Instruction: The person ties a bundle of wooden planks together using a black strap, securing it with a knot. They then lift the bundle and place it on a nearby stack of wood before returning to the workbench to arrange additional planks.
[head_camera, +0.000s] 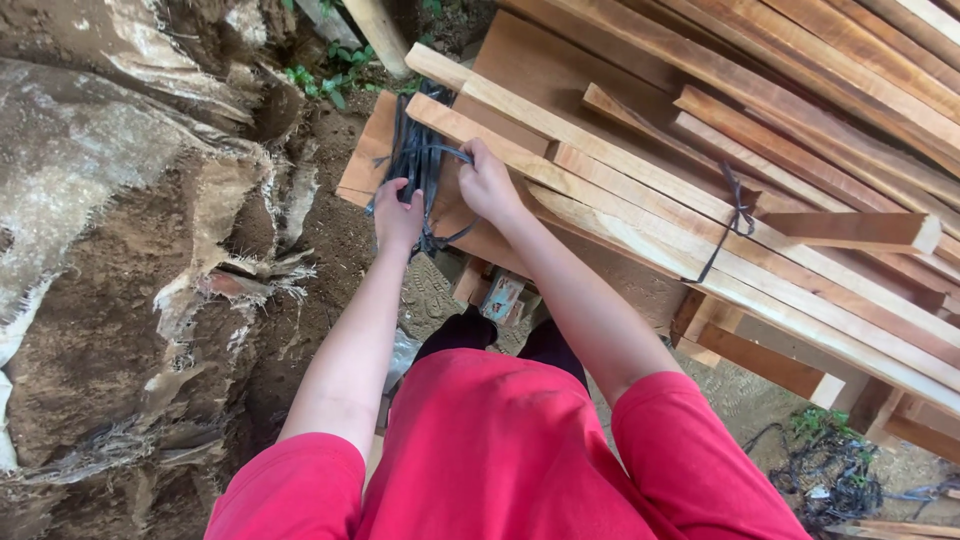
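Filling the right side of the view, a stack of long wooden slats (700, 120) slopes across rough timber supports, and a torn, dirt-caked tarpaulin (110, 200) covers the ground on the left. Nearer the person, a tied bundle of slats (600, 215) lies on the stack, one black strap (735, 215) already knotted round its middle. At the bundle's near end sits a wad of black strapping (420, 150). Left hand (397, 215) is closed on that strapping at its lower edge, while right hand (487, 185) is clenched round a loop of it, resting against the slat ends
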